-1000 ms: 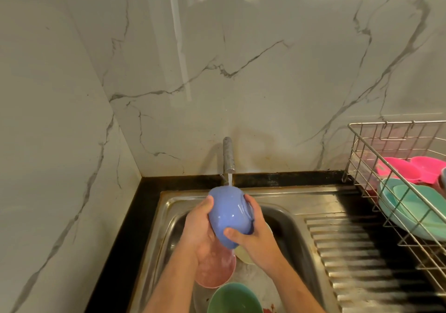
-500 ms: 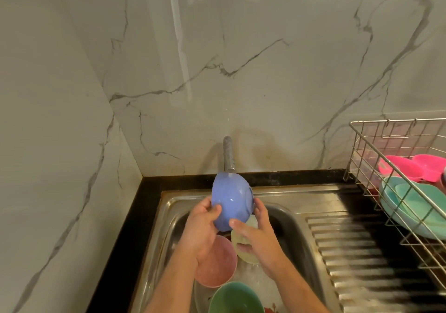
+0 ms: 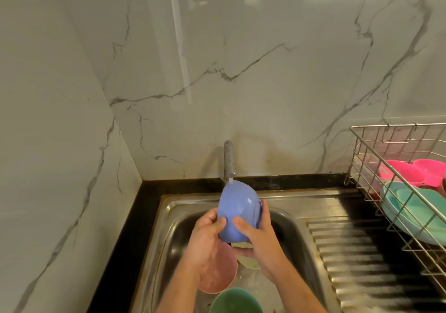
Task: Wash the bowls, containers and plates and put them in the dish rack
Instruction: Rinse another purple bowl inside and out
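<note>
Head view: both the left hand (image 3: 208, 234) and right hand (image 3: 257, 236) grasp the wet blue bowl (image 3: 237, 210) under the tap (image 3: 229, 159); it looks light, stiff and probably slippery, best held by its rim.

This is a home kitchen, at the washing-up corner. A stainless steel sink (image 3: 173, 218) with a ribbed draining board (image 3: 350, 252) pressed into the same sheet is set into a dark tabletop (image 3: 135, 228) that runs into the corner of two walls. Both walls are faced with glossy white marble-look tiles (image 3: 265, 71) veined in grey. A plain metal tap (image 3: 228, 159) comes out of the back wall and runs water over the basin. Coloured plastic bowls lie in the basin, among them a pink bowl (image 3: 222, 274) and a green bowl (image 3: 235, 300). To the right, a wire dish rack (image 3: 371, 167) holds teal plates (image 3: 415, 213) and pink dishes (image 3: 410, 171).
</note>
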